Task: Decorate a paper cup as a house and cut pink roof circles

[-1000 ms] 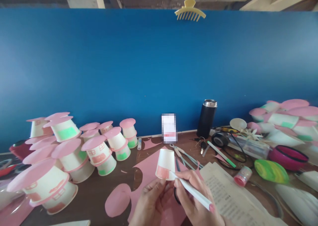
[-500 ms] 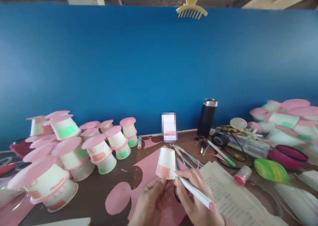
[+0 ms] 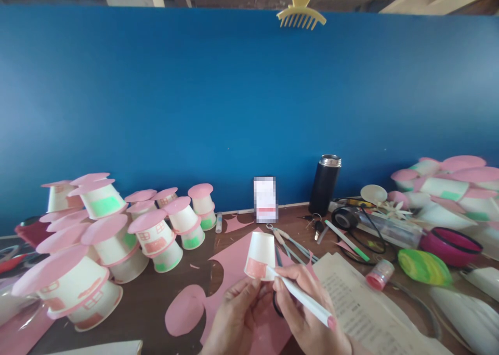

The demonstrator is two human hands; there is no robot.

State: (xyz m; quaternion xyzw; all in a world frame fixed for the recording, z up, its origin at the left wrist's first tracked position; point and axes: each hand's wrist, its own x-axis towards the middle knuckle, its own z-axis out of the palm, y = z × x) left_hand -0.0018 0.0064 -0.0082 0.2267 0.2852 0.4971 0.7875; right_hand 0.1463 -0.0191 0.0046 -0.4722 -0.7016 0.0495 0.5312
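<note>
From where I stand: at far left, stacked cups (image 3: 76, 287) with pink tops; next, 1 pink paper disc (image 3: 185, 311) flat on the table (image 3: 156, 298). The left hand (image 3: 236, 313), fingers curled, pinches the lower edge of 1 white paper cup (image 3: 262, 247), which lies just beyond both hands' fingertips, over a pink sheet (image 3: 234, 264). The cup's long axis is near upright, narrow end up; the left hand, in contact, is the nearer. The right hand (image 3: 306, 318), angled inward, grips 1 white marker (image 3: 306, 298) between thumb and forefinger, slanting up and leftward, tip at the pink patch's right edge; contact cannot be told. Rightward, printed paper (image 3: 351, 303).
</note>
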